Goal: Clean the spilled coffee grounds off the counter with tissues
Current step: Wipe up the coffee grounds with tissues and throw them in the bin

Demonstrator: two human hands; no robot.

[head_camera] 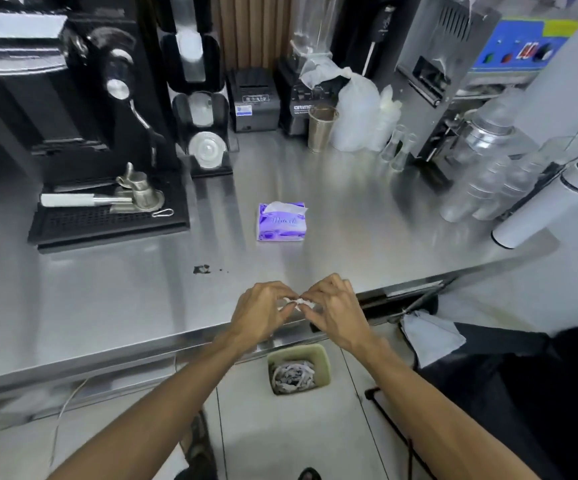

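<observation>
A small dark patch of coffee grounds lies on the steel counter, left of my hands. A purple tissue pack sits mid-counter with a white tissue sticking out of its top. My left hand and my right hand meet just above the counter's front edge. Both pinch a small crumpled white tissue between their fingertips. Most of the tissue is hidden by my fingers.
A green waste bin with used tissues stands on the floor below the counter edge. A black drip tray with a portafilter sits at left under the coffee machine. Shakers and clear cups crowd the right side. A cloth hangs at right.
</observation>
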